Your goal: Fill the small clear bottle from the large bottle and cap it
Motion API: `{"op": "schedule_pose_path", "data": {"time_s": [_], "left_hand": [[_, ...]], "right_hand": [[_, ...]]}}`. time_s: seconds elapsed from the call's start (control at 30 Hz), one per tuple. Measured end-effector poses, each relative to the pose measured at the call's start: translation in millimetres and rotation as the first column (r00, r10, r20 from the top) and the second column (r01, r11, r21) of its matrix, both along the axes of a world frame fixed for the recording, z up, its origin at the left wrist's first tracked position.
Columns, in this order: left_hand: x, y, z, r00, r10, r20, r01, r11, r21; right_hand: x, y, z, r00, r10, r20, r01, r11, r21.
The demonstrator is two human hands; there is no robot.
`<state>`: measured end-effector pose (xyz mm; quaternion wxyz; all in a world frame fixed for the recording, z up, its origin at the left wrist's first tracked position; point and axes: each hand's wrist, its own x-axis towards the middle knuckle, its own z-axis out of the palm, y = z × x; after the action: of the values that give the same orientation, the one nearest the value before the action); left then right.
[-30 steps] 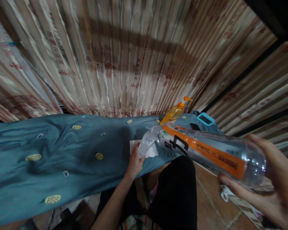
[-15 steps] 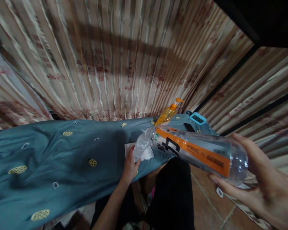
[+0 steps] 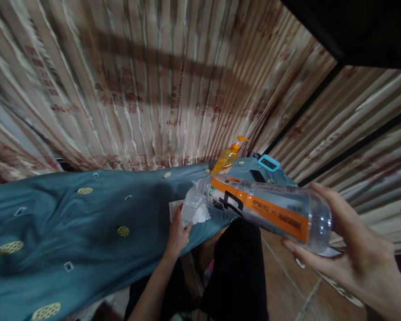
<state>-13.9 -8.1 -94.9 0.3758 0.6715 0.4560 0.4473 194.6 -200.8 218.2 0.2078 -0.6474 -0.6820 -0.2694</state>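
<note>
My right hand (image 3: 361,254) is closed around the base end of a large clear plastic bottle (image 3: 260,205) with an orange and white label. The bottle lies nearly level in the air, its neck pointing left and slightly up in the view. At that neck, my left hand (image 3: 178,232) grips a clear plastic cup (image 3: 191,203), tilted, its rim towards the bottle's mouth. Whether the two touch, and whether liquid flows, I cannot tell. Under the cup, a white tissue (image 3: 203,215) rests on the blue-green cloth (image 3: 143,214).
Beyond the bottle stands a pump bottle of yellow liquid (image 3: 227,157). A dark phone-like slab (image 3: 257,176) and a blue-framed digital timer (image 3: 269,163) lie at the cloth's right end. A pleated curtain (image 3: 147,89) hangs behind; a black bar (image 3: 300,111) crosses the right side.
The whole scene has shifted a little to the left as the view moved. Both hands keep their grip, and the bottle and cup hold nearly the same pose.
</note>
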Motion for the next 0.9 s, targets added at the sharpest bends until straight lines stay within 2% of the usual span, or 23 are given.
{"op": "schedule_pose_path", "data": {"time_s": [0.23,0.4,0.9], "left_hand": [[2,-2,0.8,0.999,-0.018,0.032,0.018,0.999,0.027],[3,-2,-1.7,0.999,-0.022,0.037,0.021,0.999,0.039],[3,-2,-2.8,0.997,-0.042,0.072,0.040,0.999,0.027]], "right_hand": [[7,0,-6.2,0.998,-0.041,0.048,0.039,0.999,0.026],[15,0,-6.1,0.987,0.031,0.160,-0.041,0.997,0.061],[20,1,-7.0,0.996,0.032,0.082,-0.035,0.999,0.038]]}}
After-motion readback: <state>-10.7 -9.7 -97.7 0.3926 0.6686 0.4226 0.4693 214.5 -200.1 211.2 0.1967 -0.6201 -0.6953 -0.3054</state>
